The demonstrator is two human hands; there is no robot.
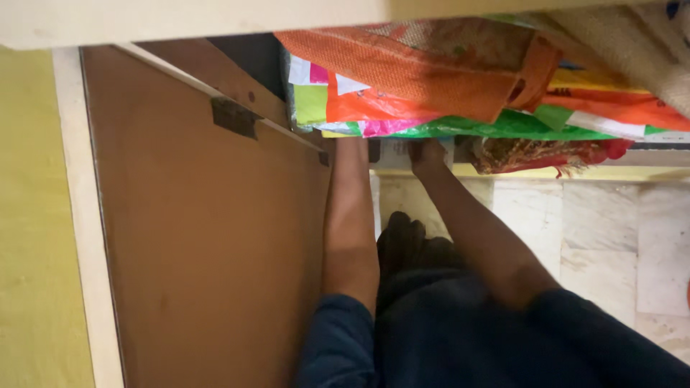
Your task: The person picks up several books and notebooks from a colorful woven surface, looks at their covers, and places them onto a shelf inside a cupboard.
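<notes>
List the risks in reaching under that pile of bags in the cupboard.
The stack of colourful bags hangs over the shelf edge, right above both arms; disturbing it might bring it sliding down. The left hand is hidden under the pile, so it works by feel. The open cupboard door stands close beside the left arm and could get knocked.

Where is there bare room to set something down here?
The pale marble floor right of the right arm lies bare. The shelf with the orange woven bag and the green plastic bags is crowded, and both hands reach beneath it.
</notes>
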